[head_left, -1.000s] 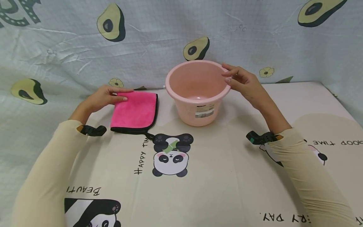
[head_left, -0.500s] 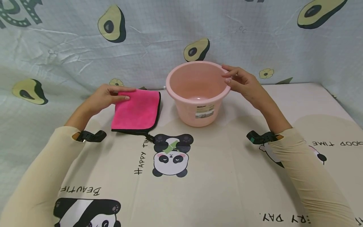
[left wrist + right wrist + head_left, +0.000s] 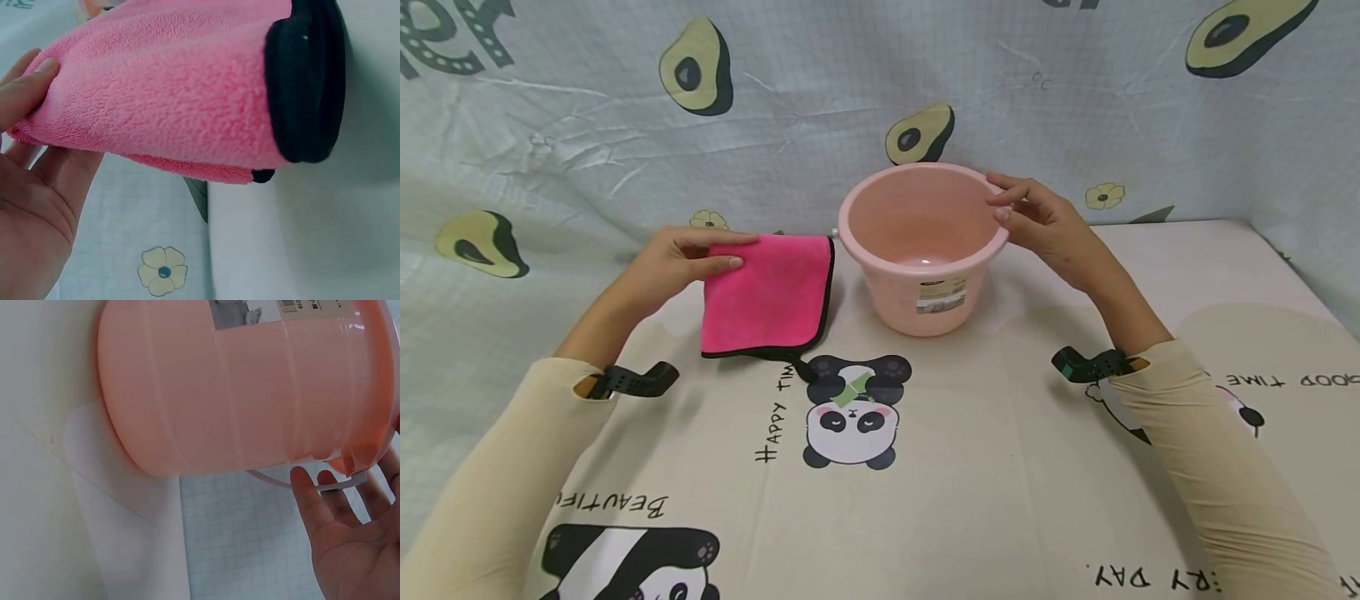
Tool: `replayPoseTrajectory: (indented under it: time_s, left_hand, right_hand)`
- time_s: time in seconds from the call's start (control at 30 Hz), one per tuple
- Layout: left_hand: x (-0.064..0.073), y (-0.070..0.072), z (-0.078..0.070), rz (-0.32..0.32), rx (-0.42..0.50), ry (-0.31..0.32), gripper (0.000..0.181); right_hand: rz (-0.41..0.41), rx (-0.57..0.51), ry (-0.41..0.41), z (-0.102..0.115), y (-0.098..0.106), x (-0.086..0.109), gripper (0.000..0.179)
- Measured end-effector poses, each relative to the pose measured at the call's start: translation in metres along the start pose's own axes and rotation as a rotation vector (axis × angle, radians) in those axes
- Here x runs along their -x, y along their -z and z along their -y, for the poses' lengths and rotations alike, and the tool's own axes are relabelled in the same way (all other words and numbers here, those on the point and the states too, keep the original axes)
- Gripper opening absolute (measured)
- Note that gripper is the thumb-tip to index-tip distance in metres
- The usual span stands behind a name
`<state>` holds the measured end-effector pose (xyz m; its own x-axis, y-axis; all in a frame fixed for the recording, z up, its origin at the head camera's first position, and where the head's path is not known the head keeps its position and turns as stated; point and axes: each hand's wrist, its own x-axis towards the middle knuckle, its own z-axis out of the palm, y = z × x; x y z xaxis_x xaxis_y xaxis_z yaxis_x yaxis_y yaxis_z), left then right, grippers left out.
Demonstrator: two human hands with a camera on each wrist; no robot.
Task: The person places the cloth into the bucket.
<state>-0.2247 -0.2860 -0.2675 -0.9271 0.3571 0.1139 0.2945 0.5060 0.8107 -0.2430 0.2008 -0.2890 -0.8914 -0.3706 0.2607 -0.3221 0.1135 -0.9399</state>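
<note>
My left hand pinches a pink cloth with black edging by its far left part, thumb on top and fingers beneath. In the left wrist view the folded cloth slopes away from the thumb, its dark edge bent over at the right. Just right of the cloth stands an upright pink plastic bucket with a paper label on its front. My right hand holds the bucket's rim at the right, thumb and fingertips at the edge. From the right wrist, a thin pale handle shows beside the fingers.
A pale tablecloth with printed pandas and lettering covers the table. Close behind the bucket hangs a light curtain printed with avocados. Each wrist wears a black device, the left one and the right one.
The cloth has shifted a little right toward the bucket and tilted up in the left hand. My left forearm has swung outward and lower. The right hand and bucket stay put.
</note>
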Motion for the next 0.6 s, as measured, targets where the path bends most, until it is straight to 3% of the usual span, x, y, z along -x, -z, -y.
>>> replayPoseTrajectory:
  time_s: [0.3, 0.6]
  left_hand:
    - [0.015, -0.004, -0.019, -0.065, 0.006, -0.034, 0.037]
    - [0.020, 0.000, -0.029, -0.094, 0.013, -0.055, 0.038]
  right_hand:
    - [0.011, -0.037, -0.033, 0.002, 0.000, -0.001, 0.026]
    - [0.019, -0.062, -0.022, 0.001, -0.001, -0.001, 0.024]
